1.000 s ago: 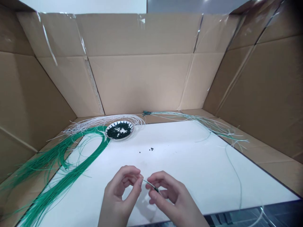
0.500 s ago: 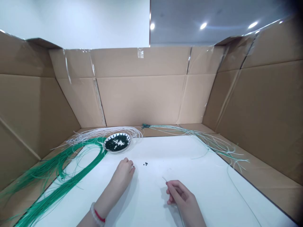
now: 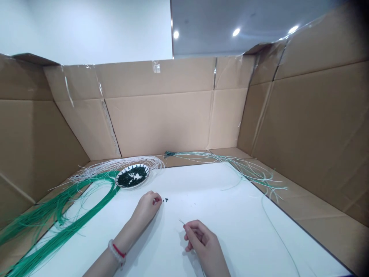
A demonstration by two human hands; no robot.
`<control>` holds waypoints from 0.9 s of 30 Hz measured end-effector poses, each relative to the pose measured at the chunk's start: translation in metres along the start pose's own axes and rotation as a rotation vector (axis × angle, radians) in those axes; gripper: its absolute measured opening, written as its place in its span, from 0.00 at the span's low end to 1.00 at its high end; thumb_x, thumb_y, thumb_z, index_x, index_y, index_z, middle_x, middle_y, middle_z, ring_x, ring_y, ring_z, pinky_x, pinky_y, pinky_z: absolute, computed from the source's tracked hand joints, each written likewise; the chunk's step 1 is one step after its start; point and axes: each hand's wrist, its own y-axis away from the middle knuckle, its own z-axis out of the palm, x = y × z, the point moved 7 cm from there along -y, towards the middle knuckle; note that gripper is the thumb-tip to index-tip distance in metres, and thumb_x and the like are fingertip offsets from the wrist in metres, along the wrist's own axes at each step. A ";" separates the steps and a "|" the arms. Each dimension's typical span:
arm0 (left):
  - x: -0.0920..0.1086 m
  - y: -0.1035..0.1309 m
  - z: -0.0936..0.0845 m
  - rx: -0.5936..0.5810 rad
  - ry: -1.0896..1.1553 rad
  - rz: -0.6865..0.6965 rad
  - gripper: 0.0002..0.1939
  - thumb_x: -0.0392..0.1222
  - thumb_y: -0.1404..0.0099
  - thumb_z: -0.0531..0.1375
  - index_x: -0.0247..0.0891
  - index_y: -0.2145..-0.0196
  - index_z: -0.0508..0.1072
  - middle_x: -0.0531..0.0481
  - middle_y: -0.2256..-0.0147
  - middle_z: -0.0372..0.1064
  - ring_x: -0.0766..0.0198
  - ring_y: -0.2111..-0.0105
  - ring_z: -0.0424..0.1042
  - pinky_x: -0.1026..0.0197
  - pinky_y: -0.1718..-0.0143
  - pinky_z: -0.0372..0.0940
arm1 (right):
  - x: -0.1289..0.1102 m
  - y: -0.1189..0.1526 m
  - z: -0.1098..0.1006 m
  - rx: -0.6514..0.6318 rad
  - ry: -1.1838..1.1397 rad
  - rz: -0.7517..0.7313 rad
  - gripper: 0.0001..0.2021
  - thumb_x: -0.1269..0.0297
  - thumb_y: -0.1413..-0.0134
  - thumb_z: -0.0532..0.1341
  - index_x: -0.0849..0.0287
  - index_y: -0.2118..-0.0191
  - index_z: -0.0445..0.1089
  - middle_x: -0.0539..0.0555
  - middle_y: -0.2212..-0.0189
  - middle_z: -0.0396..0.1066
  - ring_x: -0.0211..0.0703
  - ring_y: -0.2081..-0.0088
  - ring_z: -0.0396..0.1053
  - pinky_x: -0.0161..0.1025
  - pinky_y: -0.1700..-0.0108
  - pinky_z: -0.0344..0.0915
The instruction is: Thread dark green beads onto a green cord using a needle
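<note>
My left hand (image 3: 150,204) is closed in a pinch just above the white tabletop, its fingertips beside a few tiny dark beads (image 3: 166,199). Whatever it may hold between the fingertips is too small to make out. Lower and to the right, my right hand (image 3: 201,240) pinches a thin pale cord (image 3: 181,221) between thumb and index finger. The cord's short end sticks out up and left of the fingertips, and its tail runs down below the hand. A striped-rim dish (image 3: 117,181) of dark beads (image 3: 129,177) stands beyond my left hand.
Green strands (image 3: 86,219) lie along the left, with a bundle of white cords (image 3: 115,163) behind the dish. Green-and-white cords with dark beaded ends (image 3: 169,154) stretch along the back right. Cardboard walls (image 3: 161,119) enclose the white table (image 3: 248,231).
The view has turned slightly right, so everything sits further left. My left fingertips are now close beside the loose beads. My right hand still pinches the cord.
</note>
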 end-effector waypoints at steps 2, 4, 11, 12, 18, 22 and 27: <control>-0.002 -0.002 0.004 -0.004 0.022 0.010 0.11 0.43 0.28 0.62 0.36 0.51 0.75 0.45 0.53 0.76 0.55 0.57 0.78 0.47 0.55 0.74 | 0.003 0.000 0.001 -0.008 0.005 0.014 0.25 0.40 0.55 0.72 0.61 0.73 0.75 0.49 0.80 0.71 0.39 0.80 0.67 0.36 0.73 0.65; -0.004 -0.005 0.007 -0.011 0.046 0.026 0.11 0.43 0.28 0.62 0.36 0.51 0.76 0.45 0.52 0.76 0.55 0.57 0.78 0.47 0.55 0.74 | 0.005 -0.001 0.001 -0.012 0.007 0.022 0.24 0.41 0.55 0.72 0.61 0.73 0.75 0.50 0.80 0.71 0.39 0.81 0.67 0.36 0.74 0.65; -0.004 -0.014 0.016 -0.055 0.129 0.095 0.12 0.43 0.28 0.62 0.36 0.50 0.75 0.44 0.51 0.76 0.55 0.56 0.78 0.47 0.55 0.74 | 0.004 0.001 0.002 -0.027 0.011 0.018 0.24 0.41 0.54 0.71 0.61 0.73 0.76 0.50 0.80 0.71 0.39 0.80 0.67 0.35 0.74 0.65; -0.003 -0.015 0.016 -0.058 0.139 0.105 0.12 0.43 0.28 0.62 0.37 0.50 0.75 0.44 0.51 0.76 0.55 0.56 0.77 0.47 0.54 0.74 | 0.003 0.001 0.002 -0.033 0.011 0.016 0.24 0.41 0.54 0.71 0.61 0.72 0.76 0.50 0.80 0.71 0.39 0.80 0.67 0.35 0.74 0.65; 0.001 -0.013 0.014 -0.054 0.170 0.124 0.13 0.43 0.28 0.62 0.37 0.48 0.74 0.43 0.49 0.75 0.54 0.54 0.77 0.46 0.53 0.74 | 0.000 0.001 0.001 -0.053 0.023 0.012 0.25 0.39 0.55 0.71 0.61 0.72 0.77 0.50 0.80 0.71 0.39 0.80 0.67 0.35 0.73 0.64; -0.001 -0.009 0.011 -0.062 0.217 0.103 0.14 0.44 0.28 0.62 0.37 0.48 0.74 0.43 0.49 0.74 0.53 0.54 0.77 0.46 0.53 0.74 | -0.001 0.002 0.000 -0.068 0.039 0.014 0.24 0.40 0.56 0.72 0.61 0.72 0.80 0.51 0.78 0.73 0.39 0.79 0.67 0.35 0.72 0.64; -0.005 0.000 0.002 -0.068 0.372 0.038 0.13 0.44 0.28 0.62 0.36 0.50 0.75 0.44 0.51 0.75 0.54 0.56 0.77 0.47 0.54 0.74 | -0.002 0.001 -0.002 -0.059 0.054 0.039 0.24 0.41 0.59 0.74 0.61 0.70 0.84 0.53 0.77 0.75 0.39 0.79 0.68 0.35 0.72 0.65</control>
